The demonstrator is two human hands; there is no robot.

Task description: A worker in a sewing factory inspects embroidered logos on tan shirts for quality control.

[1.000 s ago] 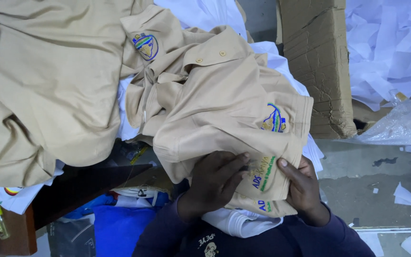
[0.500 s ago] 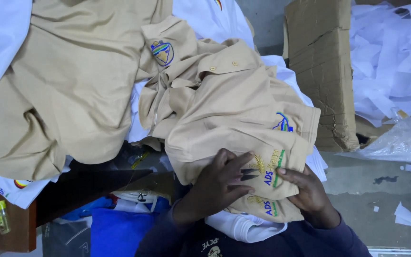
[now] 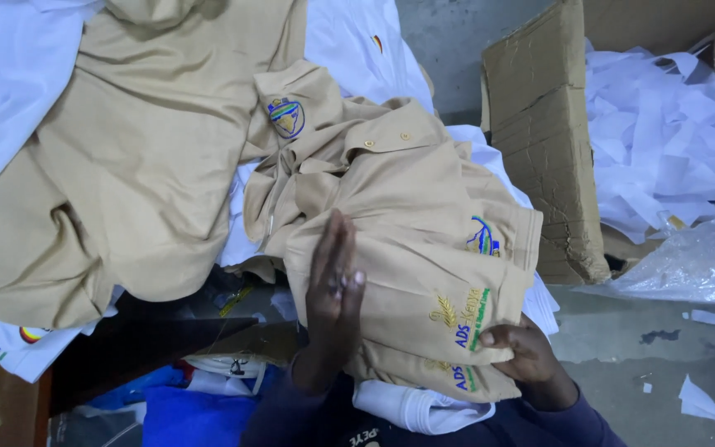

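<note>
Left hand (image 3: pixel 334 285) flat, fingers together and straight, edge-on atop the folded tan embroidered cotton shirt (image 3: pixel 424 273), not gripping. Right hand (image 3: pixel 521 352) pinches the shirt's lower right corner, thumb on top. Shirt lies on a pile of tan and white garments (image 3: pixel 117 165); torn brown cardboard box (image 3: pixel 544 157) of white paper scraps to the right, grey concrete floor (image 3: pixel 622 364) below.
</note>
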